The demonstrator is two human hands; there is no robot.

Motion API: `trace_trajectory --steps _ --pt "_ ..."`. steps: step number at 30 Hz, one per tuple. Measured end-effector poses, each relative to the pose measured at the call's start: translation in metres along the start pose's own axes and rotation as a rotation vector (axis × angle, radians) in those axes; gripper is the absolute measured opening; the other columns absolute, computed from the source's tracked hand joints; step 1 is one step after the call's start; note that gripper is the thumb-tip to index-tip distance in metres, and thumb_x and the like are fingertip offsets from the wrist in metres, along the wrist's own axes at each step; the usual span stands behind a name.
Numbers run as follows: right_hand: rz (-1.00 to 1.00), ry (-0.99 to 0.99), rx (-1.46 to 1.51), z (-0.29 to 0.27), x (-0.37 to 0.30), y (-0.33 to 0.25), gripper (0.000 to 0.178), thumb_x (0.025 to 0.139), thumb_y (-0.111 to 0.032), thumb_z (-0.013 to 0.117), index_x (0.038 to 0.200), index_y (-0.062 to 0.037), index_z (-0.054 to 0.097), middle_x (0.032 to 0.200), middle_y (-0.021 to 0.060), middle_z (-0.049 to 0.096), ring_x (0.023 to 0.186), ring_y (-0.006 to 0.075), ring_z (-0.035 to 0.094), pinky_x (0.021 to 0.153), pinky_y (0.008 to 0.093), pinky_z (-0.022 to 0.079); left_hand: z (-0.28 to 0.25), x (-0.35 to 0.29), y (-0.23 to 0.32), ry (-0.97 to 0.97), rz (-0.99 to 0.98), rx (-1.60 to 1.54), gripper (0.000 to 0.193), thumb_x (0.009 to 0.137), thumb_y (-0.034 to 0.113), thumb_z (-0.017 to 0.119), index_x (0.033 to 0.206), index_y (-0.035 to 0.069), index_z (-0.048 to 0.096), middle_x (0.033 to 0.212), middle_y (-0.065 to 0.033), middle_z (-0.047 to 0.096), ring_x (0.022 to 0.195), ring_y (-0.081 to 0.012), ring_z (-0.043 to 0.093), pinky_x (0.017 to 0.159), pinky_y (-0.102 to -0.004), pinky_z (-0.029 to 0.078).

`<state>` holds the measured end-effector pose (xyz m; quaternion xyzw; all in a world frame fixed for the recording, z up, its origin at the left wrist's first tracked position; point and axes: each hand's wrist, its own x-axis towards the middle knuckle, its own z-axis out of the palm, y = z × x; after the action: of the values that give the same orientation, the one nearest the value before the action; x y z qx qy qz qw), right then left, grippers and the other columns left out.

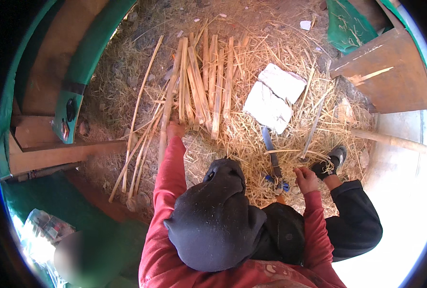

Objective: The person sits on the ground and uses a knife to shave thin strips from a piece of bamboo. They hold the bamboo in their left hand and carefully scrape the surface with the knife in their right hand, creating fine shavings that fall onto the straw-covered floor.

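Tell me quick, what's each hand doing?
Left hand: closed on a bamboo strip.
Right hand: loosely curled by the blue-handled tool; grip cannot be told.

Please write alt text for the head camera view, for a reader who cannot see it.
Seen from above, a person in red sleeves reaches the left hand to a row of split cane strips lying on straw-covered ground. The right hand rests near a blue-handled blade, with a white folded cloth beyond it.
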<state>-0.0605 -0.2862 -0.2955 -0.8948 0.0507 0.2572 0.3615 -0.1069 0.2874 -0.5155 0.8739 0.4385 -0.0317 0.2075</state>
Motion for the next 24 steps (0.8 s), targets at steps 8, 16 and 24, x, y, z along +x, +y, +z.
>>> trace_trajectory --steps 8,16,24 --pt "-0.023 -0.005 -0.036 -0.001 0.002 -0.003 0.037 0.091 -0.037 0.064 0.101 -0.0024 0.07 0.069 0.0126 0.069 0.066 0.0208 0.069 0.064 0.0349 0.052 -0.095 -0.078 0.068 -0.099 -0.037 -0.908 0.019 0.087 0.013 0.071 0.102 0.0 0.073 0.09 -0.0028 0.071 0.075 -0.0114 0.06 0.074 -0.0294 0.047" --pt "-0.516 -0.245 0.155 0.024 0.01 -0.145 0.056 0.09 -0.044 0.066 0.127 -0.0027 0.057 0.11 0.0168 0.068 0.101 0.024 0.066 0.087 0.0371 0.05 -0.153 -0.193 0.124 -0.277 0.072 -1.273 0.032 0.089 0.01 0.069 0.12 0.003 0.067 0.09 -0.0038 0.071 0.065 -0.0083 0.057 0.059 -0.0248 0.046" --pt "-0.75 -0.152 0.721 0.049 -0.006 -0.26 0.045 0.096 -0.017 0.059 0.135 0.0022 0.046 0.117 0.0183 0.064 0.104 0.0207 0.063 0.092 0.0349 0.05 -0.161 -0.237 0.164 -0.55 0.03 -1.235 0.027 0.09 0.004 0.067 0.117 0.0 0.068 0.082 -0.0011 0.069 0.07 -0.0046 0.058 0.063 -0.0223 0.046"
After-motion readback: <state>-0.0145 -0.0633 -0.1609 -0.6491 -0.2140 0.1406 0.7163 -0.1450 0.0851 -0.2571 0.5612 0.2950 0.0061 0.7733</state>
